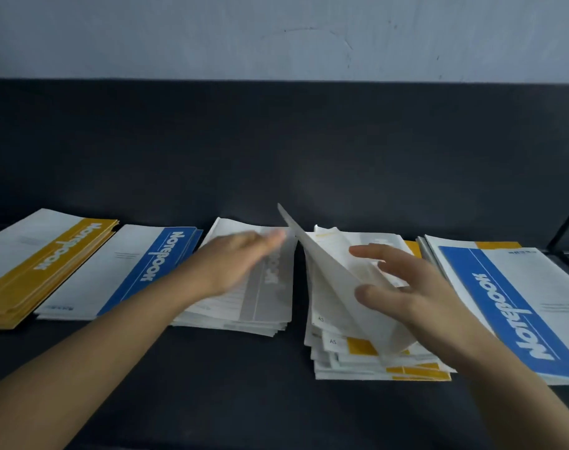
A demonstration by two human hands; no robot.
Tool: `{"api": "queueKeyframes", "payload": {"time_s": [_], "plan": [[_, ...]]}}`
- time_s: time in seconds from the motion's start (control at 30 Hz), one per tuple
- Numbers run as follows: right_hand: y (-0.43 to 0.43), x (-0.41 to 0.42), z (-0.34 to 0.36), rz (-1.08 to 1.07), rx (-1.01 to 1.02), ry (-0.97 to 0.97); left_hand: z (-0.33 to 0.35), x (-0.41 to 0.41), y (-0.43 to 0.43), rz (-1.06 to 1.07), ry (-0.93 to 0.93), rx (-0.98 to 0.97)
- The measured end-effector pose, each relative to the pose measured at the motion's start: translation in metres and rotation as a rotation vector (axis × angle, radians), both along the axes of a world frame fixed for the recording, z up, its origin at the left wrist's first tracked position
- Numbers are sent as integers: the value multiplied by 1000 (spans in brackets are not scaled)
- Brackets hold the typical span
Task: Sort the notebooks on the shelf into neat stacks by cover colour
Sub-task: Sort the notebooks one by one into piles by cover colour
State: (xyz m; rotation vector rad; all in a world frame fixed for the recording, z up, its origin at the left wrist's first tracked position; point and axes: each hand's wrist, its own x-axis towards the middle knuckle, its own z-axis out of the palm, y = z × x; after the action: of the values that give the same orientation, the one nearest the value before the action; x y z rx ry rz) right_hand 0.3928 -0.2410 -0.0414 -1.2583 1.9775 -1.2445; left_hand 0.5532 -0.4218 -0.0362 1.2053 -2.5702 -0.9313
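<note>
Several notebook piles lie in a row on the dark shelf (244, 378). From the left: a yellow-banded stack (33, 271), a blue-banded stack (127, 274), a grey-banded stack (263, 297), an untidy mixed pile (351, 352) with yellow showing, and a blue-banded notebook (520, 313) on a far-right pile. My left hand (241, 261), blurred, lies flat with straight fingers over the grey stack. My right hand (403, 284) pinches a tilted white notebook (335, 280), one edge raised above the mixed pile, thumb in front and fingers behind.
A dark back panel rises behind the piles, with a pale wall above it. A thin black frame bar (565, 228) slants at the far right. Bare shelf surface runs along the front of the piles.
</note>
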Motion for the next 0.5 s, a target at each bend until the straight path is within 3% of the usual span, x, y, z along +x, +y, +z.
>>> {"api": "queueKeyframes", "payload": {"time_s": [0.07, 0.13, 0.27, 0.37, 0.43, 0.5], "plan": [[-3, 12, 1, 43, -25, -37, 11, -6, -6, 122, 451, 477], [-8, 30, 2, 88, -44, 14, 22, -4, -14, 180, 610, 756], [-25, 64, 8, 153, 62, 356, 24, 30, -33, 217, 567, 723], [-52, 88, 7, 6, 42, 621, 26, 74, -57, 299, 758, 774], [-75, 110, 6, -118, -135, 498, 26, 106, -68, 360, 901, 802], [-101, 139, 5, -169, -274, 128, 26, 135, -74, 362, 923, 764]]}}
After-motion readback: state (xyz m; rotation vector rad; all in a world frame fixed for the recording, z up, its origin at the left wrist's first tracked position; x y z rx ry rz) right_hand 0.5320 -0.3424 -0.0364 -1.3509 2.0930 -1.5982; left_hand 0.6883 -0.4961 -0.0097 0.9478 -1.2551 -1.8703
